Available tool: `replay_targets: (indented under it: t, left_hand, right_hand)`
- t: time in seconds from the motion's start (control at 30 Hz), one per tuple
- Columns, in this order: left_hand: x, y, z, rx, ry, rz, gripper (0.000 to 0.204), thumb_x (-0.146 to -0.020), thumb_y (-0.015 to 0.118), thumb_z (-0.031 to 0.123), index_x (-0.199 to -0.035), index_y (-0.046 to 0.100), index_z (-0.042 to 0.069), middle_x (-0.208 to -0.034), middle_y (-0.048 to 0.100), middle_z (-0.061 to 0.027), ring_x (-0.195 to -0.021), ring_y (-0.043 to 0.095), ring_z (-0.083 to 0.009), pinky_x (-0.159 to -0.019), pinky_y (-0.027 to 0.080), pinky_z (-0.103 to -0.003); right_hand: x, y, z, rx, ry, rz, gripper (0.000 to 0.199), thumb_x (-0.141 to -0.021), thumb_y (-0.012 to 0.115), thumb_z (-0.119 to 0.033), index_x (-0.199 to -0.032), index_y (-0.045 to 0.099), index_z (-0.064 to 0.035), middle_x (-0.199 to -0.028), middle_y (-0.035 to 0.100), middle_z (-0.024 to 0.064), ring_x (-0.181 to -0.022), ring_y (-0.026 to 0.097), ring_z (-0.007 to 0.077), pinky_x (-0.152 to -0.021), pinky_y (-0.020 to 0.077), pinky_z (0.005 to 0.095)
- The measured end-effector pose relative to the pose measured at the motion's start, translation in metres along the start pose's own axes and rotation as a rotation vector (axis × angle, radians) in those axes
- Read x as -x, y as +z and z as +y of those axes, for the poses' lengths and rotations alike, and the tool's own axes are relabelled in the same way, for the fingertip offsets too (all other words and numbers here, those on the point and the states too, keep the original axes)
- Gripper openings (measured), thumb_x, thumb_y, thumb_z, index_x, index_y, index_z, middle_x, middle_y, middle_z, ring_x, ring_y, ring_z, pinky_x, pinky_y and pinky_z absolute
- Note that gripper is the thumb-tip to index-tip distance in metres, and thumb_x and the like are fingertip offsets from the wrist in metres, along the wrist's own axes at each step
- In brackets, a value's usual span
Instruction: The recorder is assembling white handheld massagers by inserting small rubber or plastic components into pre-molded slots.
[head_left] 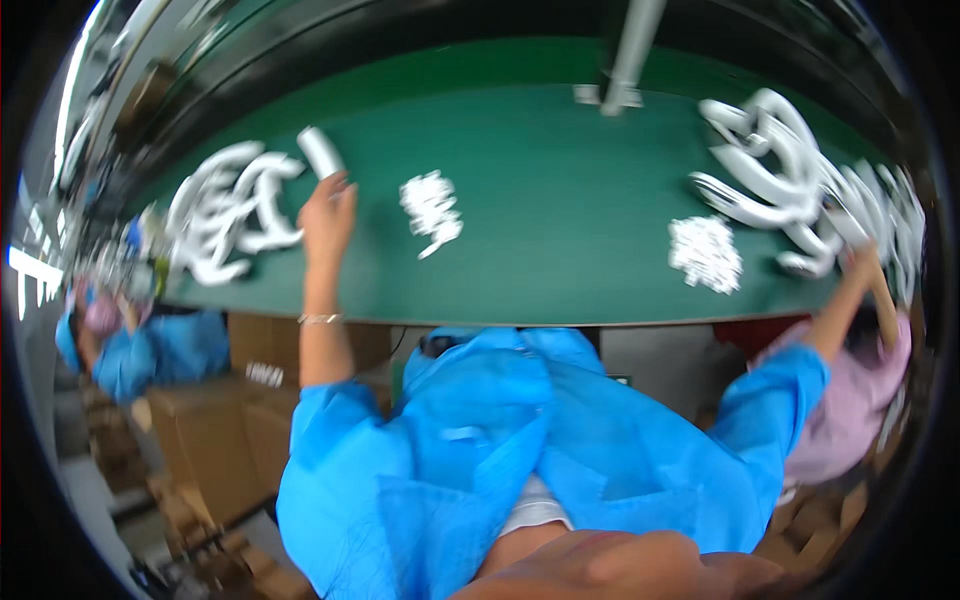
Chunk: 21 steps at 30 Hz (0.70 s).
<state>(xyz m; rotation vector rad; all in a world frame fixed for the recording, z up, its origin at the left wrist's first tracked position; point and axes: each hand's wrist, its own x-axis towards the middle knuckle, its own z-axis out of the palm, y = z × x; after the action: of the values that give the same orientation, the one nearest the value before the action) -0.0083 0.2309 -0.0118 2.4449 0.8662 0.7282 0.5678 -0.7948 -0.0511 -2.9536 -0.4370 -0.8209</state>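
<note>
- Overhead, the view looks down on a person in a blue coat leaning over a long green surface, both arms stretched out wide.
- Their left hand is raised at the near-left of the surface, fingers closed around the lower end of a short white tube, which stands tilted above the fingertips.
- That white tube looks like light, stiff moulded plastic; a pinch round its middle should hold it, though the smooth wall may slip.
- Just left of it lies a pile of curved white parts, tangled together, likely light but apt to snag on one another.
- Their right hand reaches into a second heap of curved white parts at the far right; I cannot tell whether its fingers are spread or gripping, as blur smears them.
- Two clumps of small white pieces and sit between the heaps, well apart; single pieces cannot be made out.
- A grey post rises at the back, cut off at the top.
- Another person in blue sits at lower left, and cardboard boxes lie below the surface, dim and blurred.
</note>
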Motion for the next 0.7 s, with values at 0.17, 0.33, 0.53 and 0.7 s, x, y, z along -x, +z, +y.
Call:
replay_targets:
  t: [0.17, 0.33, 0.53, 0.7]
  left_hand:
    - [0.003, 0.001, 0.023, -0.257, 0.079, -0.02, 0.019, -0.079, 0.064, 0.011, -0.098, 0.063, 0.008, -0.084, 0.065, -0.011, -0.074, 0.062, -0.031, -0.065, 0.049, -0.041]
    - [-0.008, 0.024, 0.027, -0.16, 0.163, -0.135, 0.019, -0.081, 0.063, 0.017, -0.098, 0.063, 0.01, -0.084, 0.064, -0.0106, -0.074, 0.062, -0.0314, -0.063, 0.049, -0.041]
    - [-0.009, 0.024, 0.04, -0.427, 0.175, -0.098, 0.028, -0.085, 0.06, 0.029, -0.106, 0.059, 0.012, -0.094, 0.062, -0.0119, -0.077, 0.063, -0.0334, -0.063, 0.051, -0.044]
    - [-0.014, -0.015, -0.014, -0.559, 0.048, 0.188, 0.024, -0.077, 0.064, 0.018, -0.096, 0.059, 0.004, -0.089, 0.06, -0.0151, -0.077, 0.061, -0.034, -0.065, 0.049, -0.045]
  right_hand:
    - [0.084, -0.177, -0.409, -0.752, 0.597, 0.457, 0.028, -0.087, 0.064, -0.019, -0.107, 0.064, 0.0012, -0.074, 0.062, 0.0024, -0.059, 0.05, 0.0058, -0.051, 0.0383, 0.0182]
    - [0.143, -0.182, -0.564, -0.497, -0.059, -0.034, 0.022, -0.086, 0.058, -0.003, -0.107, 0.062, 0.0013, -0.098, 0.066, 0.0098, -0.083, 0.062, 0.0165, -0.073, 0.0484, 0.0269]
    - [0.131, -0.157, -0.617, -0.537, -0.143, -0.114, 0.024, -0.077, 0.061, 0.002, -0.1, 0.062, -0.0005, -0.094, 0.061, 0.0176, -0.085, 0.059, 0.0351, -0.074, 0.0473, 0.0385]
    - [0.128, -0.145, -0.621, -0.276, -0.202, -0.311, 0.033, -0.083, 0.046, -0.006, -0.112, 0.061, -0.0051, -0.116, 0.059, 0.0155, -0.105, 0.057, 0.0312, -0.088, 0.046, 0.0368]
